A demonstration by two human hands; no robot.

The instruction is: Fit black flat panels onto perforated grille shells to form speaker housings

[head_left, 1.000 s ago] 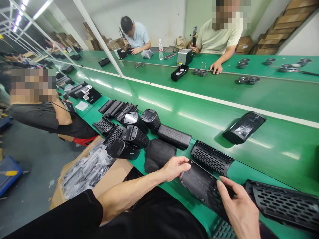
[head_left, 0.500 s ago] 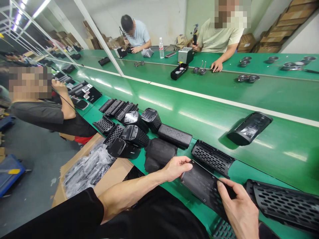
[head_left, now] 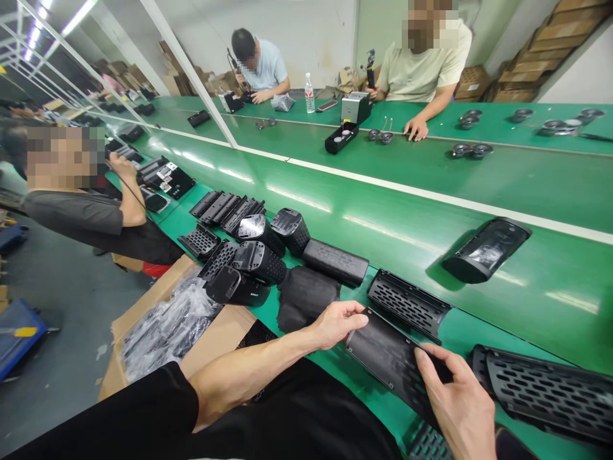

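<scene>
Between my hands is a black curved speaker cover (head_left: 383,354), its smooth dark inner face turned up and small tabs along its edges. My left hand (head_left: 339,324) pinches its far left corner with thumb and fingers. My right hand (head_left: 454,390) grips its right side, thumb on the inner face; part of the cover is hidden under that hand. Just behind lies a slotted black cover (head_left: 407,300). A larger slotted cover (head_left: 550,390) sits right of my right hand. Left of my left hand is a pile of black cloth-like pieces (head_left: 306,297).
Several black speaker housings (head_left: 258,262) stand to the left, near a carton (head_left: 230,329) with plastic-wrapped parts. A black speaker (head_left: 486,250) lies on the green belt (head_left: 383,223). Co-workers sit across and at the left. A metal post (head_left: 191,70) rises beyond the belt.
The black speaker on the near belt has moved slightly right. On the far belt, the open housing and loose drivers have shifted slightly left. My hands keep nearly the same hold on the cover.
</scene>
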